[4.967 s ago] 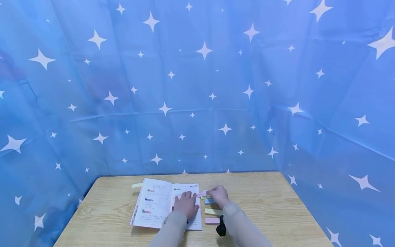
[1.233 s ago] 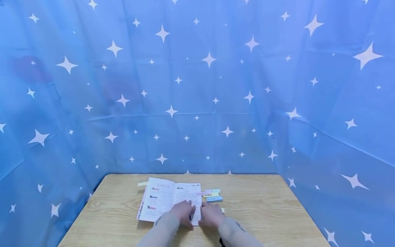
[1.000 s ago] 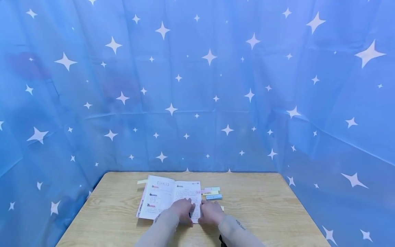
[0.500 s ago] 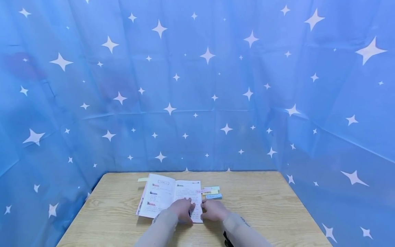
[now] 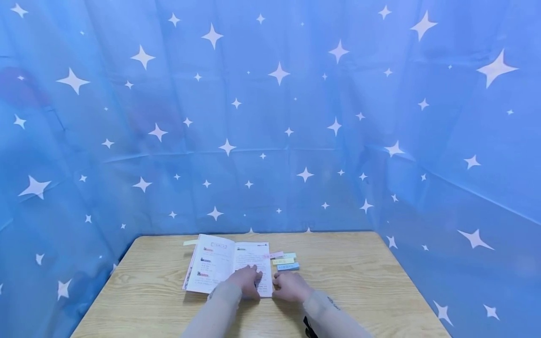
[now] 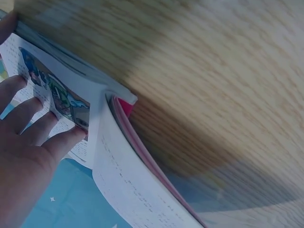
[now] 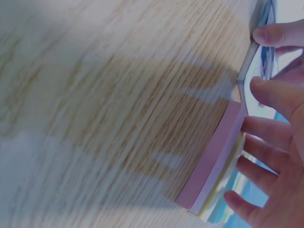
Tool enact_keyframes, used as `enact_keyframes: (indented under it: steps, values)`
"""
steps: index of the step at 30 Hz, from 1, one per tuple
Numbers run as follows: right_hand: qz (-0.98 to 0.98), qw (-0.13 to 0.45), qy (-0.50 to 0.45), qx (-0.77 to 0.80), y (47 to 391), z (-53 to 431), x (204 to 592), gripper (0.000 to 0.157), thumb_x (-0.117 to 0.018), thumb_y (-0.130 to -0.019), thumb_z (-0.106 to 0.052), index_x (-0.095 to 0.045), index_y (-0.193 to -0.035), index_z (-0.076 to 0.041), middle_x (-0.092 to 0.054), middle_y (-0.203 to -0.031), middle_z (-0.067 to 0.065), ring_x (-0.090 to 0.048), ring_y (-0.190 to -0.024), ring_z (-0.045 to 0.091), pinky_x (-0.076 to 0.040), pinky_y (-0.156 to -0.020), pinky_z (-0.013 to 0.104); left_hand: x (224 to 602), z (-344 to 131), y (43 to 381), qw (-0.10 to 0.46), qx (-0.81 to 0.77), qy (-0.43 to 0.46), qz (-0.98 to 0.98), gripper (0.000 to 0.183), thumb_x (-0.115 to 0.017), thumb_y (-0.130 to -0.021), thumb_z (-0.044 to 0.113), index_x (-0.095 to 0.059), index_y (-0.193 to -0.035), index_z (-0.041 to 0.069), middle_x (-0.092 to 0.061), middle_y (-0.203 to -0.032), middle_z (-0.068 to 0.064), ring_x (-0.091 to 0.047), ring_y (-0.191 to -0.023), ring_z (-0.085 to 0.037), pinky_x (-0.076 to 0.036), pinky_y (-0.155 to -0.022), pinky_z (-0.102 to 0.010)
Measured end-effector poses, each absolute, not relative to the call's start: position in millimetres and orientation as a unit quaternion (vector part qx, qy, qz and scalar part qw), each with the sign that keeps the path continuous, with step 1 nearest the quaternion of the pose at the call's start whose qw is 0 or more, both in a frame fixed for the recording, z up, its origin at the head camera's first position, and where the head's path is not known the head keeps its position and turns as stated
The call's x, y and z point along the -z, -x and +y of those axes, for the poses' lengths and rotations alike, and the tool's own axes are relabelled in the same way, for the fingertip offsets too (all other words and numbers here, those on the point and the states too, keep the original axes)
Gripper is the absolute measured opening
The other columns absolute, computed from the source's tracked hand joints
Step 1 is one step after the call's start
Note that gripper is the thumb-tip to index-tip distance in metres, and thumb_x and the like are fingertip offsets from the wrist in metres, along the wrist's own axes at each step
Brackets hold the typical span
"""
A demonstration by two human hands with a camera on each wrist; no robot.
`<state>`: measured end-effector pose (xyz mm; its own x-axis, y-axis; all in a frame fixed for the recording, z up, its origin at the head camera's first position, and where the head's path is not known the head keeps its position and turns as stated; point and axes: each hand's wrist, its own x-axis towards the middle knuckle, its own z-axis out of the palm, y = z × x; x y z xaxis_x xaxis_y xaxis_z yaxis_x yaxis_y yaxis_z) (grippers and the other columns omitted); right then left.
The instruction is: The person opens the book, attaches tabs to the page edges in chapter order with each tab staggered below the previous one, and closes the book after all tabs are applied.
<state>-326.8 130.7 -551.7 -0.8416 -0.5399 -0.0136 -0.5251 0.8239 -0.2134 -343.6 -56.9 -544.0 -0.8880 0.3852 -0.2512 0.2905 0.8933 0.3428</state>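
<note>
- Moved since five seconds ago: right hand (image 5: 291, 286), from the pink strip (image 5: 273, 255) down to the lower right side of the book (image 5: 230, 263); left hand (image 5: 245, 280), lower upon the same page.
- Lying open on the wooden table (image 5: 359, 281): the book, with left hand resting on its right page and right hand at the outer edge of that page.
- Left hand released, fingers spread over the print, thumb at the bottom edge.
- Right hand with fingers loosely bent, near the page corner; not possible to tell whether pinching any paper.
- Just beside the right fingers, in the right wrist view: a pink pad (image 7: 209, 156).
- Higher along the right edge: yellow pad (image 5: 284, 261), blue pad (image 5: 288, 266) and pale green pad (image 5: 289, 256).
- Room for moving: table surface left of the book and, wider, right of the pads; back edge near the book's top, starry curtain (image 5: 270, 117) behind.
</note>
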Motion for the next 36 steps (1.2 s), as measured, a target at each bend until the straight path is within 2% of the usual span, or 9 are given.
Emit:
enact_keyframes:
  steps: [2,5,12,18,25,31,36]
  values:
    - [0.955,0.044,0.274,0.104,327,129,551,0.024,-0.075,-0.081,-0.028,-0.060,-0.066,-0.018,-0.062,-0.084,-0.006,-0.052,-0.064,0.008,-0.047,-0.062,0.027,542,-57,344,0.166,-0.157,-0.172,0.958,0.074,-0.087,-0.067,0.030,-0.059,-0.134,0.015,-0.043,-0.148,-0.014,-0.036,-0.137,-0.035,-0.030,-0.112,-0.049]
    - [0.956,0.056,0.266,0.112,327,127,548,0.027,-0.076,-0.080,-0.028,-0.058,-0.063,-0.018,-0.054,-0.076,-0.009,-0.043,-0.059,0.007,-0.040,-0.056,0.026,540,-57,343,0.174,-0.169,-0.168,0.955,0.074,-0.087,-0.068,0.029,-0.060,-0.134,0.015,-0.043,-0.148,-0.014,-0.036,-0.137,-0.035,-0.030,-0.112,-0.049]
    - [0.958,0.065,0.261,0.102,327,128,548,0.019,-0.077,-0.079,-0.029,-0.065,-0.069,-0.019,-0.057,-0.081,-0.009,-0.047,-0.065,0.005,-0.046,-0.064,0.032,542,-58,346,0.166,-0.171,-0.177,0.955,0.074,-0.087,-0.067,0.030,-0.060,-0.134,0.015,-0.045,-0.146,-0.014,-0.038,-0.136,-0.035,-0.032,-0.110,-0.049]
    - [0.956,0.049,0.273,0.090,326,128,552,0.022,-0.078,-0.076,-0.029,-0.062,-0.064,-0.020,-0.049,-0.076,-0.013,-0.044,-0.061,0.005,-0.042,-0.057,0.028,551,-57,353,0.173,-0.175,-0.161,0.956,0.072,-0.087,-0.066,0.031,-0.061,-0.132,0.017,-0.045,-0.147,-0.011,-0.036,-0.137,-0.034,-0.030,-0.111,-0.050]
    - [0.959,0.052,0.259,0.102,324,127,552,0.023,-0.077,-0.075,-0.027,-0.060,-0.062,-0.020,-0.048,-0.075,-0.014,-0.044,-0.062,0.005,-0.049,-0.068,0.040,553,-57,355,0.169,-0.183,-0.162,0.955,0.073,-0.087,-0.067,0.029,-0.061,-0.133,0.014,-0.045,-0.146,-0.014,-0.035,-0.138,-0.036,-0.029,-0.112,-0.051]
    - [0.959,0.048,0.256,0.109,324,127,549,0.028,-0.078,-0.074,-0.028,-0.055,-0.059,-0.020,-0.047,-0.072,-0.014,-0.043,-0.061,0.005,-0.045,-0.064,0.035,547,-56,352,0.159,-0.163,-0.180,0.957,0.078,-0.088,-0.066,0.034,-0.058,-0.135,0.013,-0.044,-0.147,-0.016,-0.035,-0.137,-0.037,-0.030,-0.111,-0.050]
    - [0.960,0.055,0.251,0.113,327,127,552,0.029,-0.078,-0.075,-0.028,-0.055,-0.059,-0.020,-0.047,-0.072,-0.013,-0.043,-0.059,0.005,-0.042,-0.062,0.031,546,-57,351,0.158,-0.166,-0.174,0.958,0.076,-0.087,-0.068,0.033,-0.058,-0.135,0.014,-0.043,-0.148,-0.014,-0.035,-0.138,-0.035,-0.029,-0.112,-0.049]
